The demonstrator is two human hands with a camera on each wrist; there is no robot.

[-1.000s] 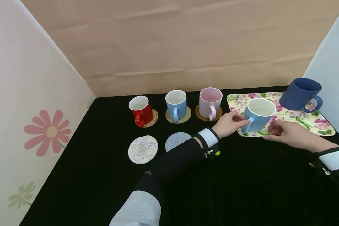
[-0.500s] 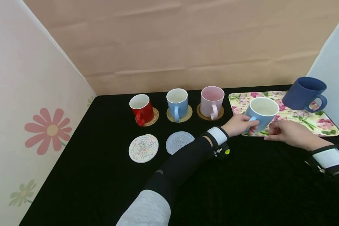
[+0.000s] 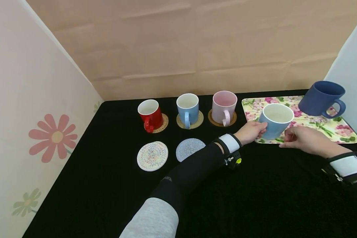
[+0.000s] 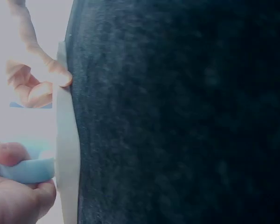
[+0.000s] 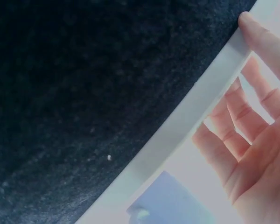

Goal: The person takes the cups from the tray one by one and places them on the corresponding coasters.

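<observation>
In the head view my left hand grips the handle of a light blue mug, white inside, standing upright at the front of a floral tray. The left wrist view shows the left hand's fingers around the light blue handle. My right hand holds the tray's front rim. Its thumb tip lies at the pale rim, with the other fingers over the tray. A dark blue mug sits tilted at the back right of the tray.
On coasters stand a red mug, another light blue mug and a pink mug. Two bare coasters, one patterned white and one grey, lie in front. A brown paper wall backs the black cloth.
My left hand has moved a little to the right, its fingers closing further around the light blue mug's handle. The right hand keeps its place at the tray's front rim.
</observation>
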